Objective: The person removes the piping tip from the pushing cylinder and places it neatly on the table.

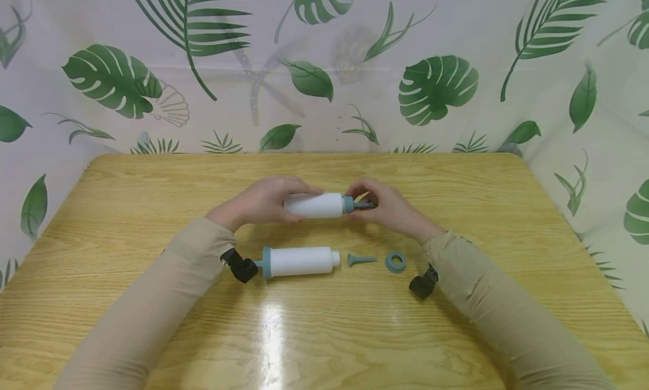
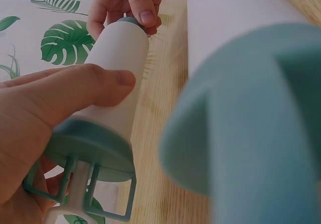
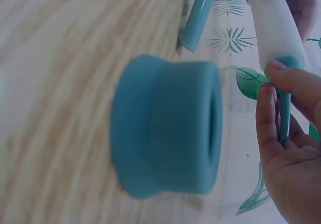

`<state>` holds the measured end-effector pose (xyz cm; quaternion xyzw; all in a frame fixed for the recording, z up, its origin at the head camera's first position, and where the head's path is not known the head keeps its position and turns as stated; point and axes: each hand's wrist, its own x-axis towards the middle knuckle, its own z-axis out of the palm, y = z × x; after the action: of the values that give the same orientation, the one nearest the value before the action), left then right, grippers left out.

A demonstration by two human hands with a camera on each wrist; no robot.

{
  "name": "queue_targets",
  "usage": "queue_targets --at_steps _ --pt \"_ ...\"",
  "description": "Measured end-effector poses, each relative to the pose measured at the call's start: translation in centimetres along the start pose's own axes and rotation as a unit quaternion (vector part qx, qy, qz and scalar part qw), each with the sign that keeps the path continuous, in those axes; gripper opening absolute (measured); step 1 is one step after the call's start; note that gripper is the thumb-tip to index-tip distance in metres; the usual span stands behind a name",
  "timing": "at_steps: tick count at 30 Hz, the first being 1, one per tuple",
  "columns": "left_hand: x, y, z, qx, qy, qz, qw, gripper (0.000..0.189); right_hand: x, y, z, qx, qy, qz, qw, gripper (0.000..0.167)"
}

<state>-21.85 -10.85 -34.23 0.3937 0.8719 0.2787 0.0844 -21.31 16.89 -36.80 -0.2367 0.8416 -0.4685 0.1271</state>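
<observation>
My left hand (image 1: 269, 201) grips the white barrel of a plastic syringe (image 1: 323, 205), held level above the table. Its rear has a teal end cap (image 2: 95, 146) with finger loops and a pale plunger. At the front sits a teal collar (image 1: 348, 204) with a slim nozzle (image 3: 285, 114) sticking out. My right hand (image 1: 387, 207) pinches that collar between thumb and fingers, the nozzle lying along the palm. Nearer to me, a second white syringe (image 1: 301, 261) lies with its bare narrow tip to the right. Beside it lie a loose teal nozzle (image 1: 362, 259) and a teal ring collar (image 1: 395, 262).
The wooden table (image 1: 324, 333) runs back to a leaf-printed cloth (image 1: 355, 108), which also hangs at both sides. Black wrist cameras hang under each sleeve; the left one (image 1: 242, 268) overlaps the second syringe's rear end in the head view.
</observation>
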Motion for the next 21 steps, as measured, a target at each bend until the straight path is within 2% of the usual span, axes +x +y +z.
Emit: queue_targets --at_steps 6,21 --pt "-0.04 -0.34 0.01 -0.005 -0.005 -0.009 0.9999 0.057 -0.14 0.18 -0.22 0.004 0.005 0.007 1.0 0.037" --pt "-0.23 -0.94 0.13 0.039 -0.014 -0.049 0.9979 0.054 -0.32 0.77 -0.52 -0.003 -0.015 0.021 0.9997 0.035"
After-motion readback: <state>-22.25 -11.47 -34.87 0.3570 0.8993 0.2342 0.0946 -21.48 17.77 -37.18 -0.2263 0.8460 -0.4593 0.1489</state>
